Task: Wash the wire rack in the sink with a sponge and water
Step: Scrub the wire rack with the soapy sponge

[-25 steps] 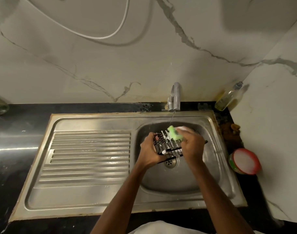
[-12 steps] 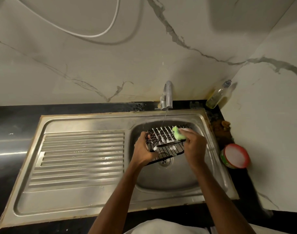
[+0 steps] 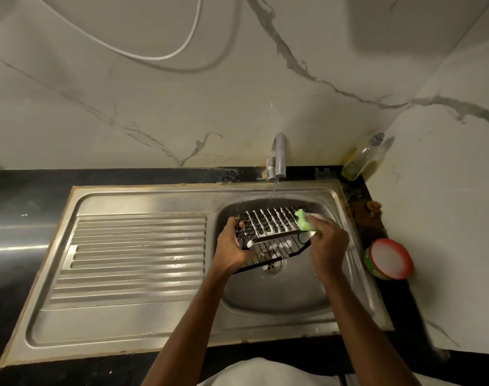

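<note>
**Sink station: wire rack under wash, held in two hands**

Marble-pattern wall: pale, grey-veined, with a white cable looping across it.

Black countertop: surrounds the sink unit on all visible sides.

Stainless steel sink: ribbed drainboard on the left, round basin on the right, drain at the basin floor.

Tap: mounted behind the basin; a thin stream of water falls onto the far edge of the rack.

Black wire rack: held above the basin over the drain, tilted, between the two hands; white suds on its upper bars.

Left hand: fingers curled round the rack's left end, gripping it.

Right hand: at the rack's right end, fingers closed on a green sponge.

Green sponge: pressed against the rack's far right corner.

Red-rimmed round tub: on the counter right of the basin, white contents showing.

Clear bottle: yellowish liquid inside, leaning in the back right corner.
</note>
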